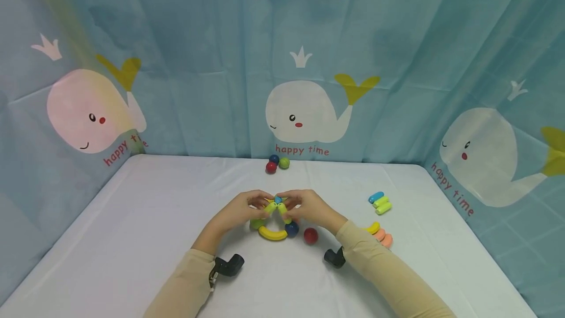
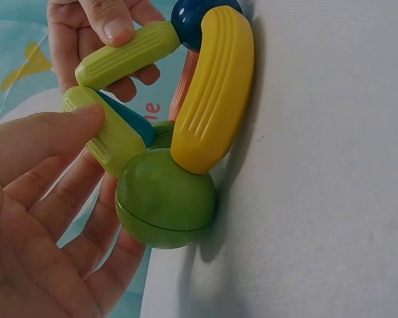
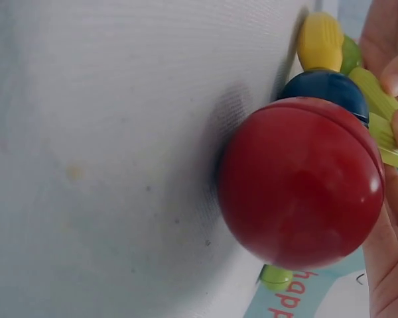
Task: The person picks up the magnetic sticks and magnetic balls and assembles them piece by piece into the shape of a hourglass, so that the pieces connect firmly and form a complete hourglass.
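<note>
My left hand (image 1: pixel 243 208) pinches a lime green rod (image 2: pixel 113 136) whose lower end meets a green ball (image 2: pixel 166 199). With my right hand (image 1: pixel 311 207) I pinch another lime rod (image 2: pixel 129 56), which meets a dark blue ball (image 1: pixel 292 229). The two rods lean together, their upper ends close; whether they touch I cannot tell. A yellow curved stick (image 1: pixel 272 234) bridges the green and blue balls at the table. Behind the rods show a blue stick (image 2: pixel 136 122) and an orange piece (image 2: pixel 184 86), partly hidden. Beside the blue ball lies a red ball (image 3: pixel 302 182).
At the table's back sit a blue ball (image 1: pixel 274 159), a red ball (image 1: pixel 271 167) and a green ball (image 1: pixel 284 163). On the right lie a blue rod (image 1: pixel 376 197) and lime rods (image 1: pixel 383 208). Yellow (image 1: pixel 373 228) and orange pieces (image 1: pixel 386 240) lie by my right forearm. A curtain (image 1: pixel 212 112) stands behind.
</note>
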{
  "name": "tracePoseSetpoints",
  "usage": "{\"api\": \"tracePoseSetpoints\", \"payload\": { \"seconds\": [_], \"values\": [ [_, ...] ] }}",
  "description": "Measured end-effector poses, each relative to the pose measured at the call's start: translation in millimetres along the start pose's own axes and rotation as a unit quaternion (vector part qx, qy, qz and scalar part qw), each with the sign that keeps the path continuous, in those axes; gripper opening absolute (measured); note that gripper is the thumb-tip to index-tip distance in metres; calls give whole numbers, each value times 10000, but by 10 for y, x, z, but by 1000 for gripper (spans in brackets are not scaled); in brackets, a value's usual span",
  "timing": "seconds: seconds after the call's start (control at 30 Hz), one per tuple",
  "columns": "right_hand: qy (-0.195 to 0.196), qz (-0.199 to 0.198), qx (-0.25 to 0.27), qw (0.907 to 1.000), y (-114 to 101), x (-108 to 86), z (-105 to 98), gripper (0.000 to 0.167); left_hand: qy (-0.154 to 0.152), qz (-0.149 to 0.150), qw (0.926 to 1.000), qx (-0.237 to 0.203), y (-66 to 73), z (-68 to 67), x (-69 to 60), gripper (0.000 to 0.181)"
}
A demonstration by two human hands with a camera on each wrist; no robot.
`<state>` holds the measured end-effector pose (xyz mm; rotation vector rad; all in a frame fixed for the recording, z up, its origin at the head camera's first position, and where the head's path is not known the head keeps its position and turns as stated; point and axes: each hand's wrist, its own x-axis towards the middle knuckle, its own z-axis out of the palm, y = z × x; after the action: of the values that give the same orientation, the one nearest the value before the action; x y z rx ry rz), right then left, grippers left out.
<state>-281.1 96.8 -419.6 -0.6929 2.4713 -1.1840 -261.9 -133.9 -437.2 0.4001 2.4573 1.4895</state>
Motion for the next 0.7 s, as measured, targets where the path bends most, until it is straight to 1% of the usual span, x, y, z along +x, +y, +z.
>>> {"api": "tracePoseSetpoints", "payload": {
  "seconds": [0.1,0.2,0.27,0.3,0.37,0.4,0.47,0.53,0.6,0.7],
  "values": [
    [35,31,2,10000,7,-10,0,55,-17,-14,10000,11,2,-5,5,40],
    [220,161,58,9996,15,-57,-24,64,-33,-95,9999,1,-2,-15,6,42],
    [448,347,67,9984,34,-117,-56,67,-25,-272,9996,14,-13,-40,3,46],
    [552,501,83,9972,50,-153,-72,68,-34,-383,9993,41,-25,-61,1,49],
    [696,852,121,9939,101,-230,-104,64,-87,-692,9975,103,-52,-113,-13,56],
    [701,1036,126,9921,125,-268,-116,62,-140,-877,9960,95,-66,-141,-21,59],
    [576,1372,166,9887,173,-324,-129,57,-292,-1182,9925,58,-98,-190,-37,65],
    [397,1555,254,9867,201,-356,-130,54,-402,-1424,9890,-23,-111,-206,-49,66],
    [258,1579,325,9866,210,-364,-123,54,-456,-1559,9866,-129,-109,-194,-46,66],
    [248,1498,340,9878,204,-334,-112,55,-489,-1542,9867,-133,-102,-151,-38,67]
  ]
}}
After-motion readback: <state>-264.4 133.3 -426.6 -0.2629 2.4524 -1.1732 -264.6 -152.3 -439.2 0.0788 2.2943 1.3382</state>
